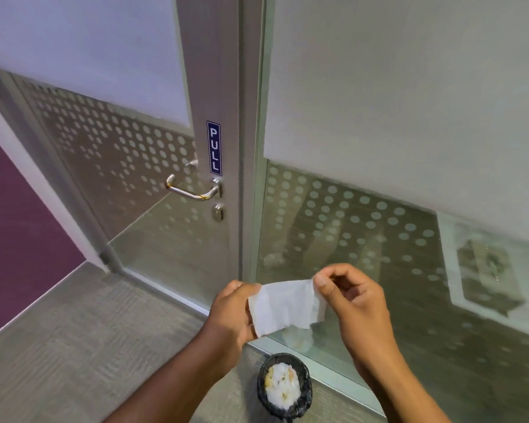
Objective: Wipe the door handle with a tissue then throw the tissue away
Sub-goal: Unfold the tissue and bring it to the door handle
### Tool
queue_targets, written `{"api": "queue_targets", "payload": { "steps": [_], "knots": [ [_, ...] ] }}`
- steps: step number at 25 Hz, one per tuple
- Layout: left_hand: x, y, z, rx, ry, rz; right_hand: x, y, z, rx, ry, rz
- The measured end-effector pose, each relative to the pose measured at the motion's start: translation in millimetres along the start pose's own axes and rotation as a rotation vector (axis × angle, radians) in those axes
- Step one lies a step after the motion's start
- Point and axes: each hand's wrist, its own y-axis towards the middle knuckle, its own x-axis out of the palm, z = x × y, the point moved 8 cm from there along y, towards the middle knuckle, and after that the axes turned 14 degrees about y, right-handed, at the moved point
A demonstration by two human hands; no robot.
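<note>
A white tissue (pixel 287 306) is stretched flat between both hands at chest height in front of a glass door. My left hand (pixel 232 312) grips its left edge and my right hand (pixel 355 300) pinches its top right corner. The chrome lever door handle (pixel 193 192) sits on the door's metal stile, up and to the left of the hands, well apart from them. Below the hands on the floor stands a small black bin (pixel 284 387) holding crumpled white tissue.
A blue PULL sign (pixel 214 148) is fixed above the handle and a round lock (pixel 217 212) lies below it. A fixed frosted glass panel (pixel 394 193) with a dot pattern stands to the right. Grey carpet (pixel 74 346) covers the floor; a purple wall (pixel 16 227) is on the left.
</note>
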Motion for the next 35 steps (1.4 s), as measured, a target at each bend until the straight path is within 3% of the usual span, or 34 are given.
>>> {"api": "queue_targets", "payload": {
  "steps": [2,4,7,9,13,17,19,22,24,29,31,35],
  "knots": [
    [-17,1,13,0.079,0.197,-0.034,33,8,2,-0.016,-0.031,-0.032],
    [-32,-6,43,0.283,0.344,-0.076,69,17,4,-0.040,-0.109,-0.057],
    [-45,-19,82,0.538,0.419,-0.322,121,28,7,-0.046,-0.198,-0.080],
    [-67,-11,101,0.626,0.475,-0.306,148,38,11,-0.005,-0.164,-0.062],
    [-122,12,131,0.643,0.433,-0.287,192,51,15,0.042,-0.158,-0.125],
    [-168,32,162,0.711,0.516,-0.098,220,55,17,0.054,-0.368,-0.198],
    [-175,42,168,0.655,0.401,-0.103,230,57,22,0.040,-0.556,-0.234],
    [-173,54,166,0.472,0.236,-0.209,230,67,38,0.093,-0.627,-0.203],
    [-174,62,168,0.396,0.199,-0.237,227,72,52,0.187,-0.450,-0.177],
    [-166,78,183,0.424,0.287,-0.390,233,90,85,0.548,0.405,-0.136],
    [-165,84,188,0.501,0.450,-0.390,238,99,89,0.567,0.559,-0.128],
    [-179,110,206,0.553,0.538,-0.166,231,123,82,0.412,0.574,-0.054]
  ]
}}
